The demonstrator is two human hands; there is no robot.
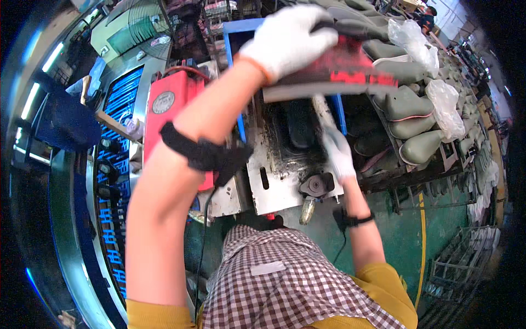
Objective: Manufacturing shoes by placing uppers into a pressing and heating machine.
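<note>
My left hand (287, 44), in a white glove, is raised over the machine, its fingers closed round the dark handle (329, 25) at the edge of a red, thick-edged lid (356, 68). The lid is tilted up and blurred. Beneath it lies a dark, shoe-sole-shaped form (300, 126) in a grimy bed. Lower and to the right, my gloved right hand (338, 151) is closed on a whitish rod (324, 112) whose far end passes under the lid. Its fingers are partly blurred. A round dark knob (316, 185) sits on the metal plate (274, 189) in front.
A blue frame (241, 26) surrounds the bed. Grey-green shoes (408, 104) and clear plastic bags (445, 109) crowd a rack at the right. A red machine housing (170, 109) stands at the left, beside a track with blue parts (123, 93). Green floor (394, 230) shows below.
</note>
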